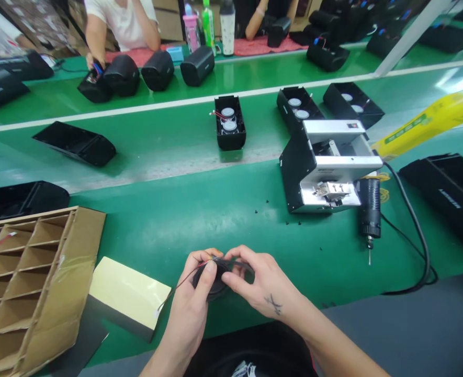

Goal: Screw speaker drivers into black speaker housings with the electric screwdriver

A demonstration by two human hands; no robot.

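A round black speaker driver (216,287) is held over the green bench near its front edge. My left hand (195,285) grips it from the left, thumb on its face. Thin red and black wires (185,278) trail from it down to the left. My right hand (257,280) is closed at the driver's right rim, pinching a thin black strip (237,263) that lies along the upper edge. The strip's far end is hidden behind my right fingers. A pale yellow sheet on a dark backing (129,290) lies left of my hands.
A divided cardboard box (78,272) stands at left. A metal screw feeder (329,173) and an electric screwdriver (370,214) with a cable are at right. Loose screws (287,223) lie between. Speaker housings (230,137) sit on the belt; across it, a co-worker's hand (94,63) touches a housing.
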